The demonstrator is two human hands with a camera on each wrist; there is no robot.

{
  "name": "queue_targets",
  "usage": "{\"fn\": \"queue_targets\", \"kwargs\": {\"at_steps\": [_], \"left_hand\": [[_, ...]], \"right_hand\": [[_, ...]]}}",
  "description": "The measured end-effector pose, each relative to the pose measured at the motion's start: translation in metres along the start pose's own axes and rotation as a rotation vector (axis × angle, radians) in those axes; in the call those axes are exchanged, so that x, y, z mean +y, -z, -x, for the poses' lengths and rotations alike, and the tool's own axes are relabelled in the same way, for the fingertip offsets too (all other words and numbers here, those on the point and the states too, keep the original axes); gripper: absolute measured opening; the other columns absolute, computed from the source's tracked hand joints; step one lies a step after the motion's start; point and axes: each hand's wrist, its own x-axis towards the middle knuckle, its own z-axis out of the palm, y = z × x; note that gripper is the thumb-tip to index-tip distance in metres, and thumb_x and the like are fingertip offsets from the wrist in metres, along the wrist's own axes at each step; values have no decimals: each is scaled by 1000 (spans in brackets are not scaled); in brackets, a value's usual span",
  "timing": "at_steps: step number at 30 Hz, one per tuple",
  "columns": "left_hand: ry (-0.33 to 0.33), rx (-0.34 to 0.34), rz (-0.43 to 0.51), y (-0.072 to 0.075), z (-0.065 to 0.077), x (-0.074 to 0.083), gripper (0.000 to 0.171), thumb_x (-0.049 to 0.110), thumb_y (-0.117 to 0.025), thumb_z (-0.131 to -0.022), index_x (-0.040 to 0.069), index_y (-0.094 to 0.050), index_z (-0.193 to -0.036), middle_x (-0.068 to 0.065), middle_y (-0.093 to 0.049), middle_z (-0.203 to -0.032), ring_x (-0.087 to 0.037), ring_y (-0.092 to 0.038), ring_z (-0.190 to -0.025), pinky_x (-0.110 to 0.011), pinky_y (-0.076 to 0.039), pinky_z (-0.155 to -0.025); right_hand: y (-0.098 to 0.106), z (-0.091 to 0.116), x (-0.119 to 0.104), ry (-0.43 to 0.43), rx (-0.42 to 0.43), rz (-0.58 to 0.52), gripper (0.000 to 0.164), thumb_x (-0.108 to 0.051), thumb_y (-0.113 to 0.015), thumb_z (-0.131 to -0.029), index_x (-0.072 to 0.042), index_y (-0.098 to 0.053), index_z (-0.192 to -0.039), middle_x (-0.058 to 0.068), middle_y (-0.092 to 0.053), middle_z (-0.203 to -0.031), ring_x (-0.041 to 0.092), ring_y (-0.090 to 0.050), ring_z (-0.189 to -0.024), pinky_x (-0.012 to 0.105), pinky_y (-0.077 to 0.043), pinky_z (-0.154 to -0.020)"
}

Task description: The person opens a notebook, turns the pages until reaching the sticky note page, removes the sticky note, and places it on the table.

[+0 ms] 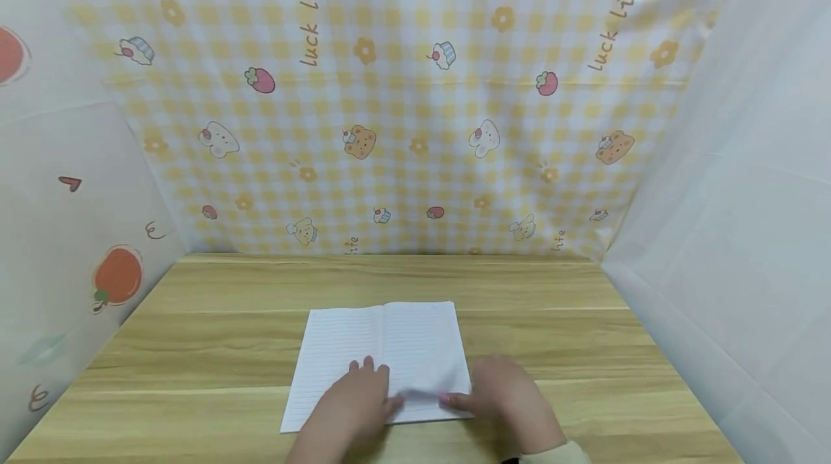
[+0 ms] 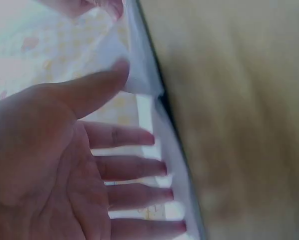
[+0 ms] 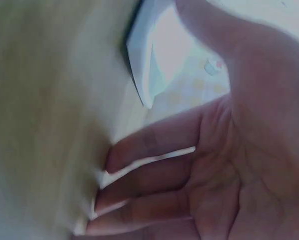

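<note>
A wood-grain table [image 1: 552, 312] in pale yellow-brown tones spreads across the lower view, its grain running from side to side. Behind it hangs a yellow-and-white gingham cloth [image 1: 402, 103], printed with strawberries [image 1: 261, 80], cupcakes [image 1: 444, 55], orange flowers [image 1: 503, 19], brown bear heads [image 1: 360, 142] and the lettering "luck life" [image 1: 310, 13]. At the left a whitish sheet [image 1: 52, 139] carries a red heart [image 1: 70, 183] and orange-red fruit [image 1: 118, 276]; at the right stands a creased white sheet [image 1: 746, 204].

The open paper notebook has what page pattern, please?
The open notebook has white pages with thin ruled lines, seen best in the head view.
</note>
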Motion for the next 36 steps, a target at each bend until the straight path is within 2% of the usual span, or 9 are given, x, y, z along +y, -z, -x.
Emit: {"fn": "queue_targets", "kwargs": {"at_steps": [3, 6, 9, 12, 16, 21, 25, 30, 36], "left_hand": [[-41, 67, -8, 5, -2, -4, 74, 29, -61, -94, 4, -25, -154, -33, -40, -147, -51, -53, -123, -61, -52, -88], [-89, 207, -172, 10, -5, -4, 92, 13, -66, -88, 26, -7, -159, -23, -20, -161, -48, -39, -138, -72, -43, -94], [-150, 318, -414, 11, -5, -3, 82, 10, -73, -81, 41, -39, -148, -6, -18, -165, -42, -17, -150, -85, -11, -102], [-177, 301, -529, 10, 1, 0, 41, 17, -75, -79, 36, -71, -115, 2, -48, -151, -37, -27, -149, -85, -1, -102], [-92, 233, -477, 7, 13, 5, 15, 15, -66, -86, 21, -75, -97, -5, -70, -119, -36, -53, -131, -81, -16, -105], [-33, 80, -251, 4, 18, 5, 35, -1, -57, -88, 10, -67, -120, -19, -65, -122, -40, -59, -119, -65, -45, -97], [2, -37, -113, 6, 14, 4, 53, -5, -62, -78, 4, -60, -130, -27, -56, -135, -46, -53, -126, -59, -49, -97], [7, -35, -106, 8, 10, 5, 52, -3, -61, -79, 3, -61, -130, -29, -56, -134, -47, -52, -127, -58, -50, -97], [46, -43, -84, 4, 9, 5, 47, -1, -58, -83, 5, -61, -130, -28, -55, -136, -46, -51, -129, -65, -51, -88]], "right_hand": [[4, 1, 5, -22, -38, -41, 60, -68, -72, -72, -15, -49, -56, -3, -46, -56, 14, -40, -54, 31, -37, -51], [7, 3, 8, -9, -40, -37, 60, -66, -74, -71, -14, -47, -54, -4, -44, -54, 13, -38, -53, 30, -35, -49], [6, 4, 6, 13, -39, -58, 58, -61, -78, -69, -15, -46, -53, -5, -43, -53, 12, -37, -51, 28, -33, -47], [5, 4, 3, 0, -43, -94, 58, -56, -80, -69, -16, -41, -52, -6, -38, -52, 11, -33, -50, 27, -30, -45], [5, 5, 0, -27, -54, -147, 61, -53, -80, -71, -18, -34, -51, -8, -30, -52, 10, -26, -49, 25, -25, -45], [5, 7, 0, -2, -42, -149, 54, -48, -81, -72, -16, -43, -51, -8, -36, -50, 9, -30, -49, 25, -28, -44], [5, 8, -1, 13, -24, -143, 49, -46, -82, -71, -13, -50, -53, -7, -41, -50, 10, -34, -49, 26, -32, -44], [4, 6, -2, 7, -24, -155, 54, -46, -81, -72, -16, -44, -50, -9, -31, -49, 8, -27, -48, 23, -27, -43], [5, 4, -2, -28, -57, -113, 52, -49, -81, -72, -14, -47, -54, -6, -39, -52, 11, -33, -50, 26, -31, -45]]}}
